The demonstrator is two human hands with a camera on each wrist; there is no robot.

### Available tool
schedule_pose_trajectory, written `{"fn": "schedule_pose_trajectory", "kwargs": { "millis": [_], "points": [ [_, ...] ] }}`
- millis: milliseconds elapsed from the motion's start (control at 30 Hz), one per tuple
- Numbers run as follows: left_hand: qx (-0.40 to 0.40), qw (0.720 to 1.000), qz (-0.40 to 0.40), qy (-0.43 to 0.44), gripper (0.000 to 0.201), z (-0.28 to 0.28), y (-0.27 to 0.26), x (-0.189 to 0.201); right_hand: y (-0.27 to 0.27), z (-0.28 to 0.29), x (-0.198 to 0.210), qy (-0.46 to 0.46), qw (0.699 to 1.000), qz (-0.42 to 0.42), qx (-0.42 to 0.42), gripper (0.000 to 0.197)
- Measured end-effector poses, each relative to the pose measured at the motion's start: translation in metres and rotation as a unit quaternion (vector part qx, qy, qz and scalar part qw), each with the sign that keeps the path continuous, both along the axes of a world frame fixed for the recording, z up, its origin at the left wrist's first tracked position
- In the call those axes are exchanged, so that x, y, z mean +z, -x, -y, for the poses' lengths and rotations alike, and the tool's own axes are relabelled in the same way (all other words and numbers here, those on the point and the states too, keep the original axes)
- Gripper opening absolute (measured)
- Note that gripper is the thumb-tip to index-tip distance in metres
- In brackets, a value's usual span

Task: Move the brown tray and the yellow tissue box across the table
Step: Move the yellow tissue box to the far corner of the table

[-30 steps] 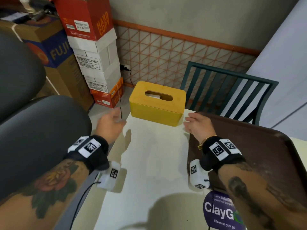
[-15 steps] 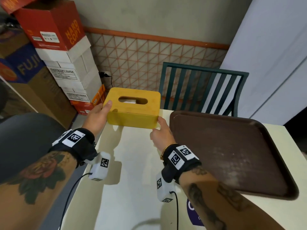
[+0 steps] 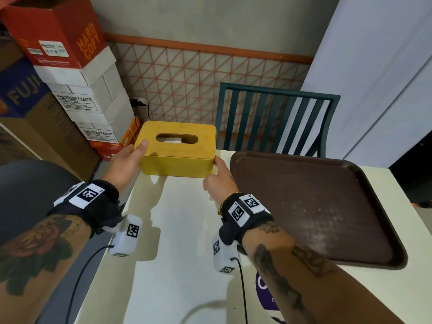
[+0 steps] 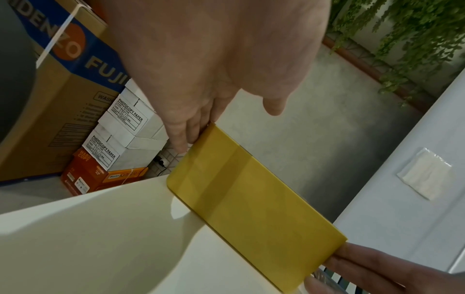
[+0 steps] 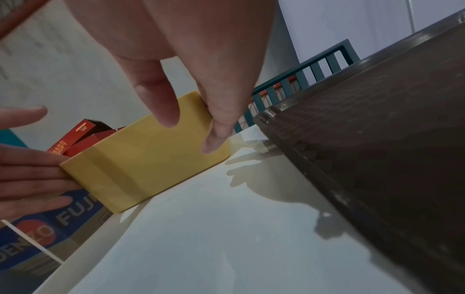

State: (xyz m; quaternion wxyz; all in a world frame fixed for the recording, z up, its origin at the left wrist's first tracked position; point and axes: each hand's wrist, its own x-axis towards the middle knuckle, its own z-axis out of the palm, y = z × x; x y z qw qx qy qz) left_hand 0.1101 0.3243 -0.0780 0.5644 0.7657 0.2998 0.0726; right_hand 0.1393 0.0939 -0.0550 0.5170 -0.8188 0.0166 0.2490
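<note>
The yellow tissue box [image 3: 177,160] stands at the far left corner of the white table [image 3: 177,230], a white tissue showing in its top slot. My left hand [image 3: 136,157] holds its left end, thumb lying over the top edge and fingers [image 5: 32,173] flat against the end. My right hand [image 3: 216,170] grips the right end, thumb [image 5: 161,107] on the near face and fingers round the corner. I cannot tell whether the box is off the table. The brown tray [image 3: 315,206] lies empty just right of the box.
A dark green slatted chair [image 3: 273,118] stands behind the table's far edge. Stacked paper cartons [image 3: 77,90] rise on the floor at left, beside a grey seat back [image 3: 23,195]. A purple sticker [image 3: 264,293] marks the near table edge.
Both hands reached forward from either side and took hold of the box's two ends. The view has swung right, so the tray shows more fully.
</note>
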Motion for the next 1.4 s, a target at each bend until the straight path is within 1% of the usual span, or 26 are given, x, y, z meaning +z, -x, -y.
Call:
{"fn": "schedule_pose_trajectory", "kwargs": {
  "millis": [67,100,167,233,433,533,567,800,933,1033,1167,1267,1333,1400],
  "points": [
    [-0.003,1.000,-0.003,0.003,0.105,-0.002,0.000,-0.001,0.002,-0.002,-0.003,-0.001,1.000,-0.006,-0.001,0.073],
    [-0.004,1.000,-0.006,0.005,0.108,-0.004,0.000,-0.001,0.002,-0.003,-0.006,-0.003,1.000,-0.007,-0.003,0.073],
    [-0.009,1.000,-0.015,0.003,0.119,-0.008,0.000,-0.002,0.001,-0.003,-0.009,-0.006,1.000,-0.008,-0.005,0.074],
    [-0.015,1.000,-0.021,-0.003,0.123,-0.012,0.000,-0.004,0.001,-0.003,-0.010,-0.007,1.000,-0.007,-0.007,0.073],
    [-0.018,0.999,-0.025,-0.006,0.120,-0.012,-0.001,-0.005,0.000,-0.004,-0.014,-0.017,1.000,-0.003,-0.010,0.073],
    [-0.027,0.999,-0.027,-0.004,0.105,-0.011,0.000,-0.004,0.000,-0.004,-0.012,-0.017,1.000,-0.003,-0.007,0.074],
    [-0.029,0.999,-0.025,-0.001,0.104,-0.011,0.000,-0.005,0.000,-0.003,-0.012,-0.018,1.000,-0.001,-0.007,0.073],
    [-0.023,0.999,-0.037,0.000,0.113,-0.013,0.000,-0.005,0.000,-0.004,-0.013,-0.020,1.000,-0.002,-0.003,0.072],
    [-0.027,0.999,-0.046,-0.012,0.109,-0.015,0.000,-0.008,0.000,0.000,-0.008,-0.020,1.000,-0.006,-0.003,0.073],
    [-0.035,0.998,-0.046,-0.021,0.107,-0.014,0.002,-0.009,0.000,0.005,-0.010,-0.032,0.999,-0.015,0.004,0.066],
    [-0.033,0.998,-0.049,-0.019,0.118,-0.011,0.003,-0.009,0.000,0.008,-0.014,-0.029,0.999,-0.029,0.013,0.077],
    [-0.025,0.998,-0.050,-0.010,0.124,-0.010,0.004,-0.006,0.001,0.011,-0.011,-0.030,0.999,-0.036,0.023,0.077],
    [-0.024,0.999,-0.046,-0.012,0.123,-0.007,0.005,-0.002,0.002,0.017,-0.007,-0.025,0.999,-0.034,0.032,0.072],
    [-0.025,0.998,-0.039,-0.032,0.116,-0.006,0.009,-0.001,0.003,0.023,-0.007,-0.018,0.999,-0.032,0.027,0.073]
  ]
}}
